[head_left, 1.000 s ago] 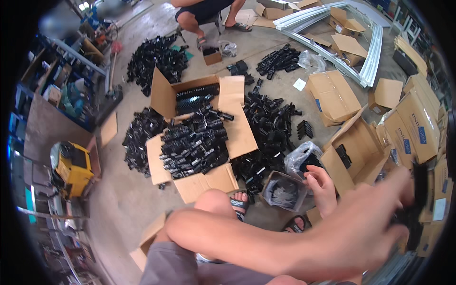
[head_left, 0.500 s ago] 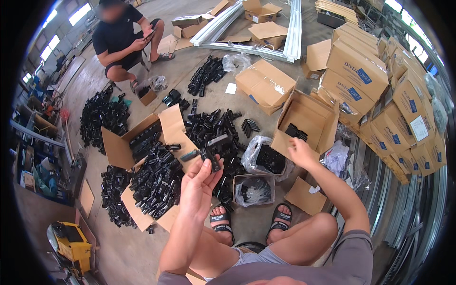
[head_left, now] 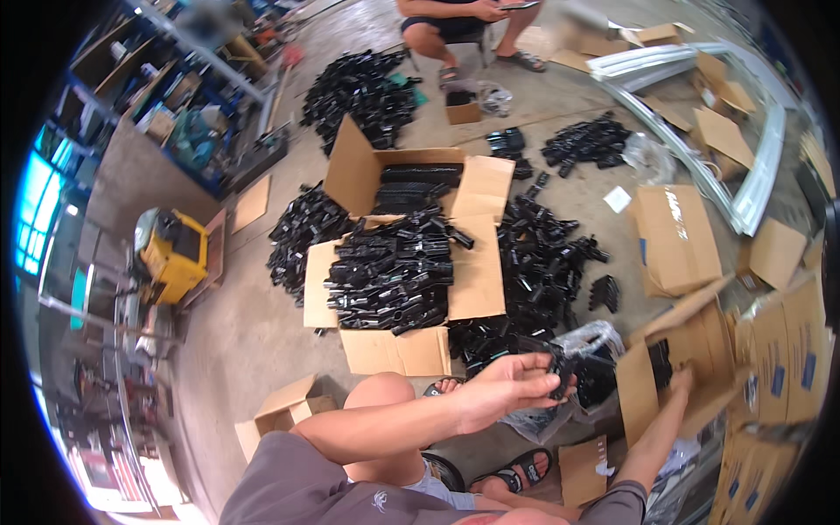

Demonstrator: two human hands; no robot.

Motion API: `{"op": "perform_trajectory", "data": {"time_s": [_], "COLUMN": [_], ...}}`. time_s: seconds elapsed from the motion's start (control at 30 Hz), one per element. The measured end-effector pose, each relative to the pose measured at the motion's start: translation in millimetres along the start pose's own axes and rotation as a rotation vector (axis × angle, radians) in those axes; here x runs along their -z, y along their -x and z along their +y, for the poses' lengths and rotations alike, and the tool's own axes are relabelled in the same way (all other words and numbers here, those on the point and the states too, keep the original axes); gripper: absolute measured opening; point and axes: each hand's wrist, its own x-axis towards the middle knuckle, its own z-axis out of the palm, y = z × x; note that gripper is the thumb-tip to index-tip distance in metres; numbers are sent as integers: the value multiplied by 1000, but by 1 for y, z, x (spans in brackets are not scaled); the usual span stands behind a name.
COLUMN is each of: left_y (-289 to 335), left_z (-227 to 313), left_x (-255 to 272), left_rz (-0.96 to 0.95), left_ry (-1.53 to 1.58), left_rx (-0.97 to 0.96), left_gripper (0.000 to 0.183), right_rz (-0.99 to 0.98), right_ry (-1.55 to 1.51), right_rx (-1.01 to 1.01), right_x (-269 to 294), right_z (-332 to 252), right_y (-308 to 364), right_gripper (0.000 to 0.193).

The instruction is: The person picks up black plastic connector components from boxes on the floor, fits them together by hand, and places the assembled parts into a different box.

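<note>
My left hand [head_left: 512,391] is closed round a small black part [head_left: 558,372], pinched between thumb and fingers. It hovers just left of a clear plastic bag [head_left: 588,334] with black parts in it. My right hand [head_left: 682,381] reaches inside an open cardboard box [head_left: 637,398] on the right, close to a short stack of black parts [head_left: 660,361]. The fingers of that hand are too hidden to show whether they grip anything. Left of my hands, an open carton [head_left: 477,284] is heaped with black tube-like parts [head_left: 394,280].
Loose black parts [head_left: 538,254] lie piled right of the carton, with another pile [head_left: 363,96] farther back. A taped box [head_left: 678,241] stands at right, near white metal profiles [head_left: 759,171]. A seated person [head_left: 446,35] is at the back. A yellow machine [head_left: 179,254] stands left.
My view has swung to the left, so the scene sits farther right. My right hand has gone down into the box. The left hand still holds a black part.
</note>
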Motion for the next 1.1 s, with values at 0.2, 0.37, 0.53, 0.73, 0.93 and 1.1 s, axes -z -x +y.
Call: {"op": "perform_trajectory", "data": {"time_s": [0.2,0.37,0.53,0.73,0.93,1.1], "left_y": [-12,-18,-17,4,-11,8], "left_z": [-13,-10,-11,-10,-21,-22], "left_x": [6,15,9,3,-7,-36], "left_rz": [75,41,128,44,-90,-271], "left_ry": [-2,17,-101,-69,-114,-177], "left_rx": [8,-15,30,-11,-136,-118], "left_gripper": [52,59,54,49,48,47], "right_rz": [-118,-128,-68,142,355,-13], "right_ry": [52,97,20,29,-342,-856], "right_rx": [-94,-40,133,3,259,139], "right_x": [5,22,-12,62,158,226], "right_z": [-49,-53,-7,-99,-150,-205], "right_y": [13,10,5,57,120,214], "right_gripper": [31,35,33,24,18,15]}}
